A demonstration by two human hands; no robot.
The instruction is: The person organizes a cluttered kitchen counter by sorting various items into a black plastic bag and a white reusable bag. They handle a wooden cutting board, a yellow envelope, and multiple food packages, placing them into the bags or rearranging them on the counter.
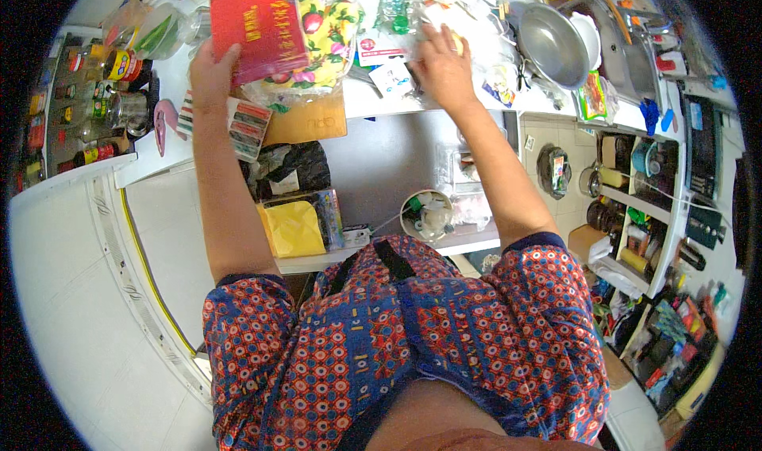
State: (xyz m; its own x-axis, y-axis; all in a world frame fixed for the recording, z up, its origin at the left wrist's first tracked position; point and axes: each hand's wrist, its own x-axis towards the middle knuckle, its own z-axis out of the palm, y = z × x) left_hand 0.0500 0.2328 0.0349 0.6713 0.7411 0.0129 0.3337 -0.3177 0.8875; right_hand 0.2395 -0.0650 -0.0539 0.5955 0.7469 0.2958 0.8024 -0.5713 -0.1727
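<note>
My left hand (pixel 213 73) is at the lower left edge of a red packet (pixel 256 28) with gold writing, its thumb against the packet. The packet overlaps a yellow floral-patterned piece (pixel 330 34) in clear plastic, above a wooden board (pixel 315 118). My right hand (pixel 445 64) rests palm down, fingers spread, among clear plastic wrapping on the white counter; whether anything lies beneath its fingers is hidden. Just left of it lie a small white card with blue print (pixel 393 79) and a white and red card (pixel 378 52).
A steel basin (pixel 552 46) stands right of my right hand, near a sink (pixel 625 58). Bottles and jars (pixel 122 64) crowd the left side. Below the counter edge, an open drawer (pixel 381 165) holds a round container (pixel 425 215), a yellow packet (pixel 293 229) and black plastic (pixel 292 168).
</note>
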